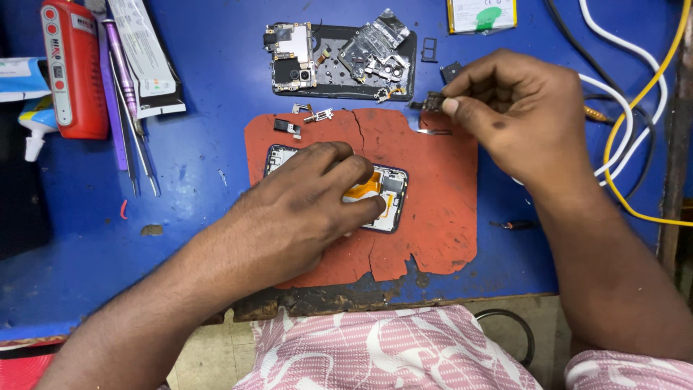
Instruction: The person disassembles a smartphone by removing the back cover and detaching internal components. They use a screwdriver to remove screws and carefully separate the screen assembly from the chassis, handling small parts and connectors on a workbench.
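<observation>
Blue worktop (209,87) carries a red mat (440,217). Left hand (303,209) presses flat, fingers spread, on the opened phone (386,195) at the mat's middle. Right hand (520,108), far right, has its grip pinched on a small dark part (433,101).

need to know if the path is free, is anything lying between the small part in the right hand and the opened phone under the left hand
Mostly free. The right hand pinches a small dark part at the red mat's top edge. Between it and the opened phone lies bare mat, except a thin metal strip just below the part. The left hand covers most of the phone.
</observation>
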